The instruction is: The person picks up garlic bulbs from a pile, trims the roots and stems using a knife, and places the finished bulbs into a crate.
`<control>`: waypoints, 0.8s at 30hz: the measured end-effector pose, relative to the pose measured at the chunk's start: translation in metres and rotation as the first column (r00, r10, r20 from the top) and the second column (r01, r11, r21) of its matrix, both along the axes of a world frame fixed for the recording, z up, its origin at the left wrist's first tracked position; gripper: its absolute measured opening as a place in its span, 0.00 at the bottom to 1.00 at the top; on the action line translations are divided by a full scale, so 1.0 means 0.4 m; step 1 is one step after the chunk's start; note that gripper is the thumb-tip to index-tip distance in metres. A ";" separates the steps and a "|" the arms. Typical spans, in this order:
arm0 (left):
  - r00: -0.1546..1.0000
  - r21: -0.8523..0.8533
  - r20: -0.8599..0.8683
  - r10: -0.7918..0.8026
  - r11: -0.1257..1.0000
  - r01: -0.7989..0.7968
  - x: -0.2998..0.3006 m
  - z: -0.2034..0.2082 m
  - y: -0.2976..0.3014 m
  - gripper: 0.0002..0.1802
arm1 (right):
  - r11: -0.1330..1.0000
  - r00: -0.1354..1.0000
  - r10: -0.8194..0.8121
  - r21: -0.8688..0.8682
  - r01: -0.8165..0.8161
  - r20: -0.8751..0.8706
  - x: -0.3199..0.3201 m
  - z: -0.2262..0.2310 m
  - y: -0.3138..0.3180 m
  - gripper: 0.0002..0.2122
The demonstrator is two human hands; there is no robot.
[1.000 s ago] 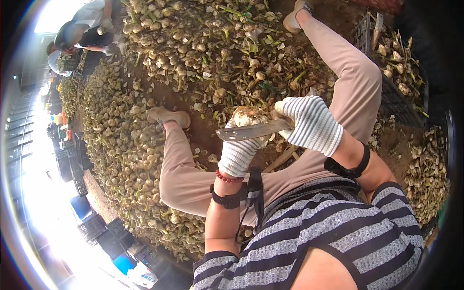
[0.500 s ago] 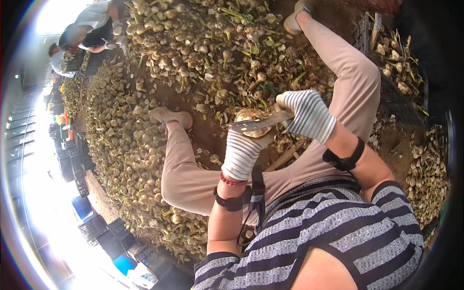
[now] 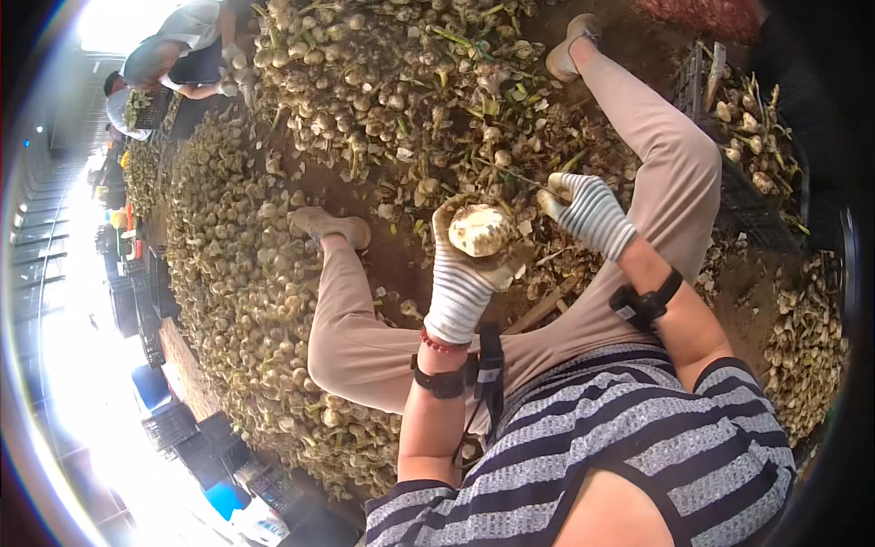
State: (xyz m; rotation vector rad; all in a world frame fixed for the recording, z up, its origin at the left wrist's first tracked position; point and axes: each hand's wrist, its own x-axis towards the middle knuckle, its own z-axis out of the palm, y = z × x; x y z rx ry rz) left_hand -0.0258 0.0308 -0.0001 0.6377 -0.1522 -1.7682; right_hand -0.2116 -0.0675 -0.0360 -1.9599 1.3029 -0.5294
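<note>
The left hand [image 3: 456, 283], in a ribbed knit glove of white and grey stripes, grasps a rounded, cream-white garlic bulb [image 3: 480, 230] in front of the body, while the matching-gloved right hand [image 3: 591, 214] is clenched around a thin, dark metal knife [image 3: 514, 174] seen nearly edge-on. The bulb's upturned face looks pale and rough with brownish specks, above a heap of dusty, papery-skinned garlic [image 3: 365, 82] with green-yellow stalks.

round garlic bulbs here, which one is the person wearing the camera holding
The pale, rounded garlic bulb in the striped-gloved left hand; the others around lie in dull tan heaps or the black plastic crate.
</note>
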 end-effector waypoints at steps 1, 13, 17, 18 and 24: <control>0.932 -0.061 0.356 0.072 0.997 -0.053 -0.023 0.012 0.006 0.27 | 0.999 0.999 -0.019 -0.028 0.020 0.027 0.002 0.003 0.006 0.09; 0.926 0.081 0.377 0.001 0.996 -0.035 0.020 -0.052 -0.017 0.31 | 0.989 1.000 -0.019 0.147 0.021 -0.013 -0.068 0.031 0.004 0.10; 0.229 0.116 0.954 -0.195 0.941 0.319 -0.006 0.016 -0.028 0.22 | 0.965 0.980 0.198 -0.174 -0.195 0.000 -0.026 0.154 0.052 0.06; -0.012 0.231 0.969 -0.247 0.885 0.404 0.002 0.016 -0.023 0.21 | 0.951 0.970 0.241 -0.197 -0.240 -0.016 -0.010 0.174 0.059 0.06; -0.414 0.112 0.902 0.123 0.860 0.498 -0.015 0.032 0.008 0.17 | 0.902 0.942 0.316 -0.275 -0.334 -0.109 0.014 0.198 0.067 0.08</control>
